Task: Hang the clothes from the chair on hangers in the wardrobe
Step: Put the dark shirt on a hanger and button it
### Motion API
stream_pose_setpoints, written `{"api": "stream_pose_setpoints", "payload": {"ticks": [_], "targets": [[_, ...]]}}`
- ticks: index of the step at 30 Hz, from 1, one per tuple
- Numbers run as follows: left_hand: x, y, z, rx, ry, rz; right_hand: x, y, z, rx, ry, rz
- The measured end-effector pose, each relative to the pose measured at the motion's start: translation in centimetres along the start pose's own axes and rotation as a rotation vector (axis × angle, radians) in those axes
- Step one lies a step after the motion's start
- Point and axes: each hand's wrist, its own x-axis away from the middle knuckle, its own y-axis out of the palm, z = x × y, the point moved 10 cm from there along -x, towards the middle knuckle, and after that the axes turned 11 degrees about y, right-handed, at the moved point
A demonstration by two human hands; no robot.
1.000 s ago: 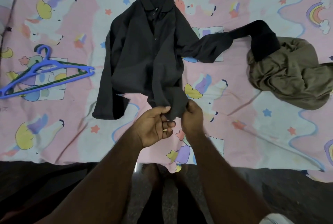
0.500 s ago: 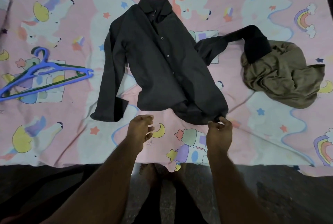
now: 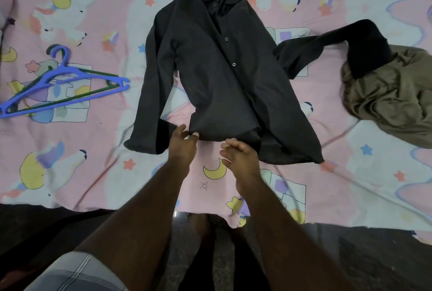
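A dark shirt [image 3: 222, 75] is laid flat on a patterned bedsheet [image 3: 350, 185]. Its hem is pinched by the left hand [image 3: 183, 144]; the right hand [image 3: 240, 157] is relaxed, empty. The hem should be smoothed evenly before a hanger [image 3: 63, 82] is fetched.

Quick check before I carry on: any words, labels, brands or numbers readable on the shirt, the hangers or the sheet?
None can be read. The dark shirt shows no visible tag or logo, the blue hanger bears no visible marking, and the bedsheet carries only pictures: unicorns, stars, moons, rainbows.
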Motion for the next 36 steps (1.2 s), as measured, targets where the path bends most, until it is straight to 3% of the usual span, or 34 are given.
{"api": "stream_pose_setpoints", "payload": {"ticks": [7,14,20,24,27,31,36], "targets": [[-1.2,0.5,1.8,-0.256,0.041,-0.08,-2.7,3.7,2.9,-0.156,0.245,-0.23],[2.5,-5.0,-0.3,0.167,-0.267,0.056,-0.2,4.7,3.2,-0.025,0.191,-0.064],[4.9,-15.1,-4.4,0.079,-0.314,0.265,2.6,6.2,4.2,0.29,0.134,-0.021],[5.0,-18.1,-4.7,-0.275,-0.197,0.281,3.7,5.2,3.0,0.43,0.027,0.079],[5.5,-17.4,-1.1,-0.347,0.015,0.341,3.9,4.5,2.3,0.473,-0.044,0.147],[5.2,-15.2,2.6,-0.404,0.252,0.292,3.9,4.4,1.2,0.534,-0.104,0.198],[5.9,-14.7,5.6,-0.686,0.355,0.346,5.5,5.4,-1.1,0.596,-0.184,0.24]]}}
